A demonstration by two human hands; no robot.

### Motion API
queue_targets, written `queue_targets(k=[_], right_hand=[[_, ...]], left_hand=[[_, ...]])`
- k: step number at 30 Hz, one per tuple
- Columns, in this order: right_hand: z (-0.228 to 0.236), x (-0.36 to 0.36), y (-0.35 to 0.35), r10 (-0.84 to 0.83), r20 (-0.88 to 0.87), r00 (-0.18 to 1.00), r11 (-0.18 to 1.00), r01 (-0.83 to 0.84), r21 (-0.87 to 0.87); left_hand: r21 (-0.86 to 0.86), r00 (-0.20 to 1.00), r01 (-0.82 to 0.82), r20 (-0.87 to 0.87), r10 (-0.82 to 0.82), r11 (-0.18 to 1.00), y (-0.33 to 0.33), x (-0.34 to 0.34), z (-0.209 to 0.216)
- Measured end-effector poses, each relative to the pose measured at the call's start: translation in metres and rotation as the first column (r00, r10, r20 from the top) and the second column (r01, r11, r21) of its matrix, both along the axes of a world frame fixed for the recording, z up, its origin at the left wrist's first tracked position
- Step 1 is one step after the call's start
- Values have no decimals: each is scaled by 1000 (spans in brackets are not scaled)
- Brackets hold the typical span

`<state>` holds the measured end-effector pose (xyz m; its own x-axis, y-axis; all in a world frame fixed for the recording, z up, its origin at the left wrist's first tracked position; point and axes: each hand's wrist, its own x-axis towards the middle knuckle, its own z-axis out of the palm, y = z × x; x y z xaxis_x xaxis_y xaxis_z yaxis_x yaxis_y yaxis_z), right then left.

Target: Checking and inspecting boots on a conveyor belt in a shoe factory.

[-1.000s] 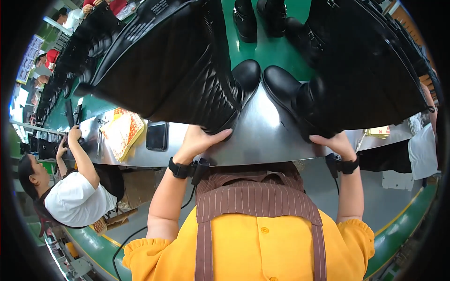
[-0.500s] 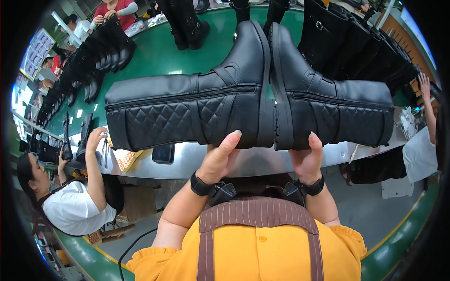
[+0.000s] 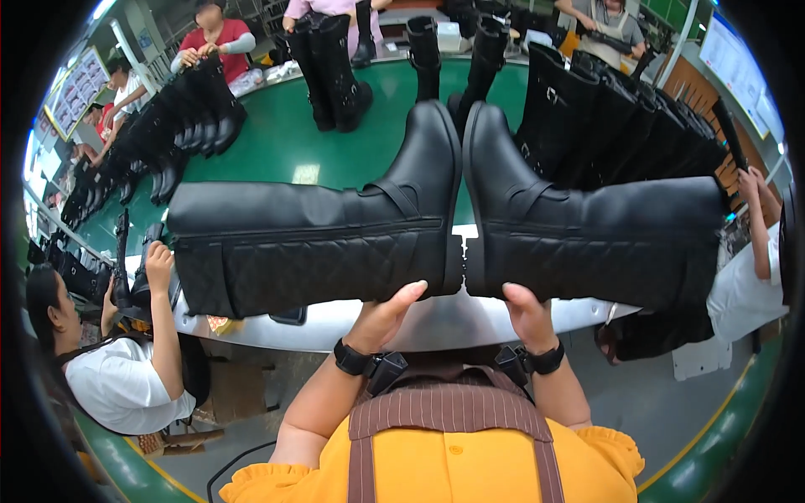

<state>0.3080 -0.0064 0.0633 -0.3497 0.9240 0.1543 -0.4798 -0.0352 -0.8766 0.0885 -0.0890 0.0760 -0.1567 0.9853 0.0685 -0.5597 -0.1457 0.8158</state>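
Note:
Two tall black boots lie on their sides in the air before me, soles facing each other and toes pointing away. My left hand (image 3: 387, 317) grips the left boot (image 3: 310, 243) near its heel, thumb on top and fingers hidden beneath. The right boot (image 3: 595, 243) rests in my right hand (image 3: 530, 317), held the same way at the heel. Each boot has crossed straps at the ankle and a zip along the shaft; quilting shows on the left one. The soles come close around the toes, with a narrow gap at the heels.
A green work surface (image 3: 394, 92) with a metal edge (image 3: 352, 335) curves around me. Rows of black boots stand at the left (image 3: 189, 109) and right (image 3: 620, 126), and a pair (image 3: 331, 75) stands ahead. Co-workers (image 3: 126, 377) sit or stand on both sides and at the far side.
My hands and both boots have shifted slightly left in view and sit lower. The right boot's shaft has swung toward me, showing longer. The view has tilted up, showing more of the far side.

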Motion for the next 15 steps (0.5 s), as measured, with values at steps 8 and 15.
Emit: queue_targets(k=[8,15], right_hand=[[18,-36,5,-343,535,772,752,-115,649],[4,-48,55,239,14,971,967,-236,-95]], left_hand=[[114,794,-223,-554,248,968,10,21,0],[398,511,-313,-695,506,863,1,28,-4]])
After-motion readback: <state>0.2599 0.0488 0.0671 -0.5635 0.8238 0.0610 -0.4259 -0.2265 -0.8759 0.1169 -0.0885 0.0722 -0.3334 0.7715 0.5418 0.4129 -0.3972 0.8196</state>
